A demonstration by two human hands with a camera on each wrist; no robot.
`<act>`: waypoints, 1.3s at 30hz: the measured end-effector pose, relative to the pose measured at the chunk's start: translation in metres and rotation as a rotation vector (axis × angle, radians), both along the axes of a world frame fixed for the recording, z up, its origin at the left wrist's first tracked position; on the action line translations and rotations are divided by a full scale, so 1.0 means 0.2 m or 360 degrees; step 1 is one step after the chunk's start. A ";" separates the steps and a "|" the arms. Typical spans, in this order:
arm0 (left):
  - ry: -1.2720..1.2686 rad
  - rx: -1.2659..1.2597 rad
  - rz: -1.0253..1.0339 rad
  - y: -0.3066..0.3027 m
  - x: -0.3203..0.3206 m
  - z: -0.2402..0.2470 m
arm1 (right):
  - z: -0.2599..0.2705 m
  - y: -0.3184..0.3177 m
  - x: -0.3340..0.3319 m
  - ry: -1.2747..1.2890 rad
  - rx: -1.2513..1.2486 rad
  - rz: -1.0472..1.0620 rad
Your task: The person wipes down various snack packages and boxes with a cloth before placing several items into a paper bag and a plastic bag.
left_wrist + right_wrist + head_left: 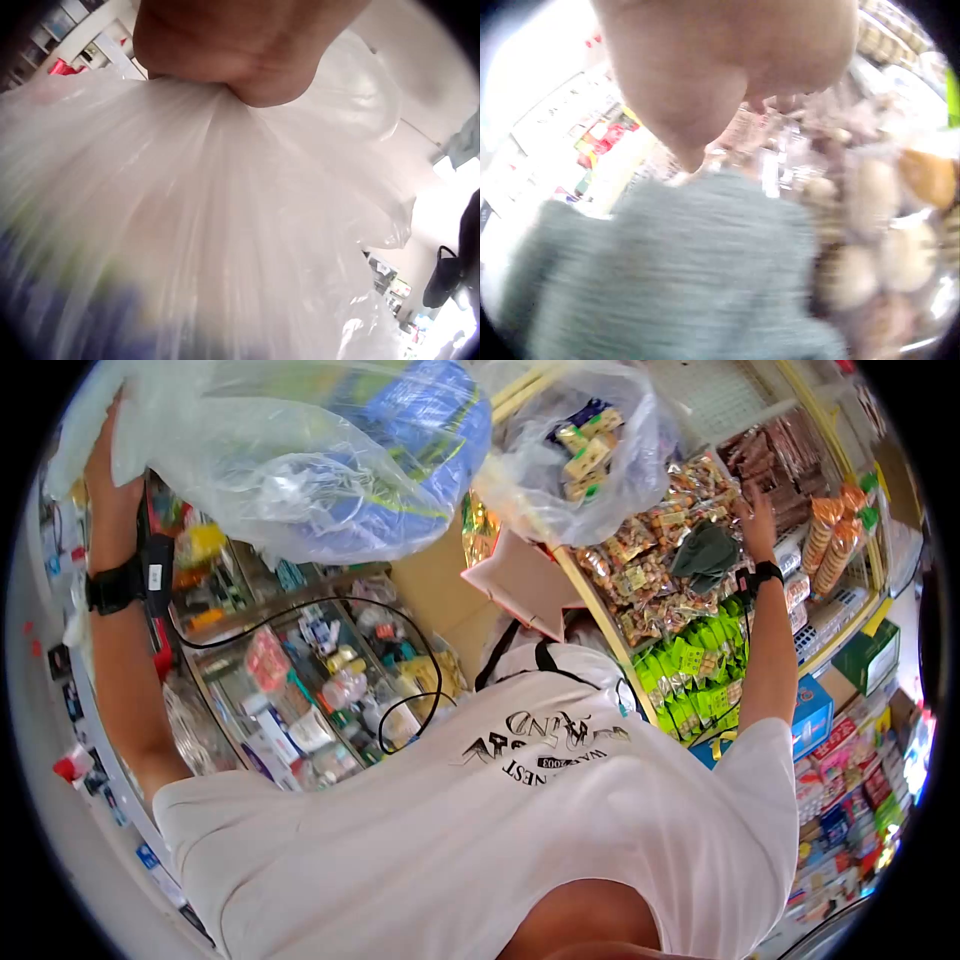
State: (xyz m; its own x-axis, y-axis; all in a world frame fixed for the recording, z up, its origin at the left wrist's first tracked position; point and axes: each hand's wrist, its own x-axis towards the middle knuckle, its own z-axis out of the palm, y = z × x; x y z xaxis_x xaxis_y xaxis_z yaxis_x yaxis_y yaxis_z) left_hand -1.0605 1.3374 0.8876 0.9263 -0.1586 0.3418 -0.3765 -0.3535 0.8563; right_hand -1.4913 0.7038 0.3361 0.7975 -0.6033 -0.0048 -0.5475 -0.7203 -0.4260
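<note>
My left hand (108, 470) grips the gathered top of a big clear plastic bag (202, 195), raised at the upper left of the head view. Blue and yellow-green contents show through its film. The fingers are hidden behind the heel of the hand in the left wrist view. My right hand (757, 520) reaches over snack packets (655, 525), its fingers extended beside brown packets (785, 465). A folded dark green cloth (705, 558) lies on the packets just left of it. In the right wrist view, the thumb tip is right at the upper edge of the cloth.
Another clear bag (640, 420) with small wrapped packs stands at the top middle. Green packets (700, 660) fill the near part of the wooden-edged rack. On the left, a glass case (310, 700) holds assorted small goods, and a black cable (300, 600) loops over it.
</note>
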 end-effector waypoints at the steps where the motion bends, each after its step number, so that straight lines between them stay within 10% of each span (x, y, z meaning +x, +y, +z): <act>1: 0.0028 -0.0005 0.0049 0.10 -0.04 -0.06 | 0.13 0.06 0.04 0.0013 -0.0284 -0.0132; 4: 0.0380 -0.0253 0.0358 0.38 -0.09 -0.36 | 0.61 0.35 0.19 -0.0159 -0.0512 -0.0144; 6: 0.0392 -0.0317 0.0053 0.82 0.06 -0.63 | 1.00 0.83 0.32 -0.0559 0.0281 -0.0087; 7: -0.0088 0.0611 -0.0019 0.93 -0.01 -0.73 | 1.14 1.10 0.38 -0.0572 0.0271 0.0012; 8: -0.0570 0.1529 -0.0102 1.04 -0.08 -0.85 | 1.17 1.30 0.40 -0.0464 0.0504 0.0155; 13: -0.0404 0.0407 0.0110 1.54 -0.09 -1.75 | 0.80 2.15 0.45 -0.0016 0.1226 0.0936; 17: -0.0445 0.0817 0.0123 1.56 -0.12 -2.17 | 0.58 2.46 0.40 0.0901 0.1103 0.1119; 19: 0.0266 0.0212 0.0764 1.66 -0.10 -2.61 | 0.53 2.56 0.29 0.0849 0.0952 0.1004; 27: 0.0696 0.0494 0.0755 1.54 -0.15 -3.55 | 0.45 2.69 0.20 0.0996 0.0869 0.0773; 29: 0.0296 0.1047 0.0290 1.64 -0.17 -3.91 | 0.46 2.67 0.24 0.0846 0.1088 0.0581; 33: 0.0826 0.1179 0.0827 1.60 -0.33 -4.45 | 0.55 2.62 0.26 0.0658 0.0562 0.0309; 35: 0.1111 0.1137 0.0798 1.52 -0.35 -4.48 | 0.59 2.64 0.28 0.0614 0.0056 0.0199; 39: 0.0938 0.0809 0.0702 1.47 -0.50 -4.92 | 0.51 2.57 0.22 0.0793 0.0350 0.0072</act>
State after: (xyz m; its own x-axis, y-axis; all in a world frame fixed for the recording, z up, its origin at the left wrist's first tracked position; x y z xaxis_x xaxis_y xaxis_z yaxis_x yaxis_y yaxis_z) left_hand -1.1596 1.6305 -0.0957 0.9419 0.2511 -0.2233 0.3351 -0.7517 0.5681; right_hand -1.4481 1.2187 0.4384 0.6914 -0.5108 -0.5110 -0.6922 -0.6708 -0.2662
